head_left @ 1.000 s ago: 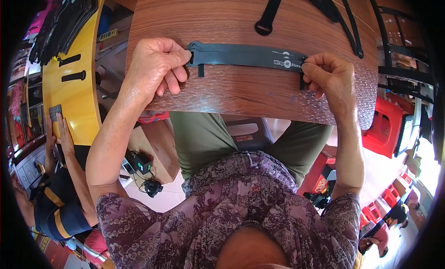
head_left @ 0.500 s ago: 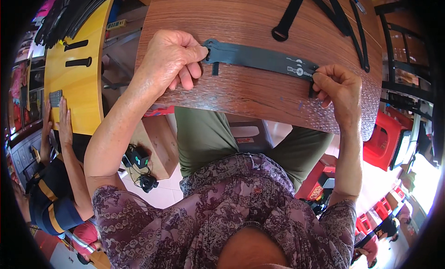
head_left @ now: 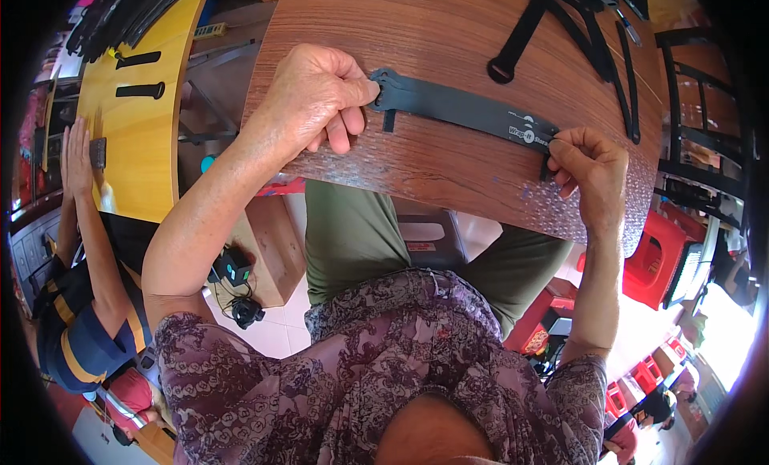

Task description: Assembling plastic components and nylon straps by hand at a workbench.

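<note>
A dark grey-green storage strap (head_left: 460, 106) with white print near its right end is stretched between my two hands above the brown wood-grain table (head_left: 448, 165). My left hand (head_left: 327, 92) pinches the rounded, holed left end between thumb and forefinger, its other fingers loosely curled. At the right end, my right hand (head_left: 591, 165) grips the strap's tip with thumb and bent fingers. A short dark tab (head_left: 389, 120) hangs below the strap near its left end, and another dark piece (head_left: 545, 170) shows just under the right end.
Black straps (head_left: 521, 40) with looped ends lie at the table's far right. On the left, a yellow table (head_left: 144, 157) bears a pile of black straps (head_left: 120, 20) and smaller pieces. A co-worker's hands (head_left: 78, 161) are at its edge. Red stools (head_left: 653, 261) stand at right.
The whole view has shifted slightly. My hands keep their holds, and the strap slopes down a little more to the right. The co-worker's hands have come close together at the yellow table's edge.
</note>
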Action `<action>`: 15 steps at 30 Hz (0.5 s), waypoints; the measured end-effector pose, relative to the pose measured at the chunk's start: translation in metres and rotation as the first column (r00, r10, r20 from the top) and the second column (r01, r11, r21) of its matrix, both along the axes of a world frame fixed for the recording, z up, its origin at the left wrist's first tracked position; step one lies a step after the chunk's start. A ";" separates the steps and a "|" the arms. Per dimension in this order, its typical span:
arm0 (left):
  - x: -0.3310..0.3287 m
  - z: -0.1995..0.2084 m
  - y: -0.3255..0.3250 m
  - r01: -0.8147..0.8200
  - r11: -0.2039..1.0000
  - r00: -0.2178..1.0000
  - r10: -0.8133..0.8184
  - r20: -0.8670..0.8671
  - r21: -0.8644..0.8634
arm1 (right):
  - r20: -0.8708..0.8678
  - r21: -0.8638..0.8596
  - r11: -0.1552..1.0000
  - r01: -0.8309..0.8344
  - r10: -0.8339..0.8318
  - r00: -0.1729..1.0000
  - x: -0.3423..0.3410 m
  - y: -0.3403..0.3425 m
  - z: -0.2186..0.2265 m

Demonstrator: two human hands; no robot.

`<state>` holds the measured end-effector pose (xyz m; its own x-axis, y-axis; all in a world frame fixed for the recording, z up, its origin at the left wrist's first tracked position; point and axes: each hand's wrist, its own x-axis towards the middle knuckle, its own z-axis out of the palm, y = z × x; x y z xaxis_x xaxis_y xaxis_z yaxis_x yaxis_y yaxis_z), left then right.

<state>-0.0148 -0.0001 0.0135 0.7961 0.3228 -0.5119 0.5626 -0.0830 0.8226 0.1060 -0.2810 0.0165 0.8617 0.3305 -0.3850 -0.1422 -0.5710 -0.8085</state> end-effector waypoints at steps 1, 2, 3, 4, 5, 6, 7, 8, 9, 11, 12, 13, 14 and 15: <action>0.000 0.000 0.000 0.003 1.000 1.000 -0.003 0.002 0.007 | 0.008 -0.007 1.000 -0.002 0.002 1.000 0.000 0.000 0.000; 0.000 0.000 0.000 0.001 1.000 1.000 -0.001 0.003 0.006 | 0.016 -0.015 1.000 -0.003 0.004 1.000 0.000 0.000 0.000; 0.000 0.000 0.000 0.001 1.000 1.000 -0.001 0.000 0.006 | 0.017 -0.016 1.000 -0.004 0.005 1.000 0.000 0.000 0.000; 0.000 0.000 0.000 0.002 1.000 1.000 -0.002 -0.002 0.007 | 0.013 -0.012 1.000 -0.003 0.003 1.000 0.000 0.000 0.000; 0.000 0.000 0.000 0.001 1.000 1.000 -0.001 -0.002 0.006 | 0.009 -0.008 1.000 0.000 0.000 1.000 0.000 0.000 0.000; 0.000 0.000 0.000 0.001 1.000 1.000 -0.001 0.001 0.005 | 0.010 -0.009 1.000 0.002 -0.002 1.000 0.000 -0.001 0.000; -0.001 0.000 0.000 0.001 1.000 1.000 -0.001 0.004 0.004 | 0.008 -0.006 1.000 -0.005 0.005 1.000 0.000 -0.001 -0.001; -0.001 0.000 0.000 0.004 1.000 1.000 -0.004 0.006 0.002 | 0.006 -0.003 1.000 -0.012 0.012 1.000 0.000 -0.001 0.000; -0.001 0.000 0.000 0.000 1.000 1.000 0.000 -0.003 0.003 | 0.007 -0.004 1.000 -0.009 0.009 1.000 0.000 -0.001 0.000; 0.000 0.000 -0.001 0.000 1.000 1.000 0.000 -0.011 0.002 | -0.003 0.017 1.000 -0.010 0.010 1.000 -0.001 -0.001 0.000; 0.000 0.001 -0.001 0.001 1.000 1.000 -0.001 -0.025 0.010 | -0.003 0.016 1.000 -0.008 0.008 1.000 -0.001 -0.001 0.000; 0.000 0.002 -0.002 0.003 1.000 0.999 -0.002 -0.039 0.017 | -0.008 0.023 1.000 -0.010 0.011 1.000 -0.001 -0.002 0.000; 0.001 0.001 -0.002 0.005 1.000 0.999 -0.004 -0.039 0.017 | -0.013 0.030 0.999 -0.013 0.014 1.000 -0.001 -0.002 0.000; 0.001 0.001 -0.002 0.003 1.000 0.999 -0.002 -0.041 0.024 | -0.013 0.030 0.999 -0.012 0.012 1.000 -0.001 -0.002 0.000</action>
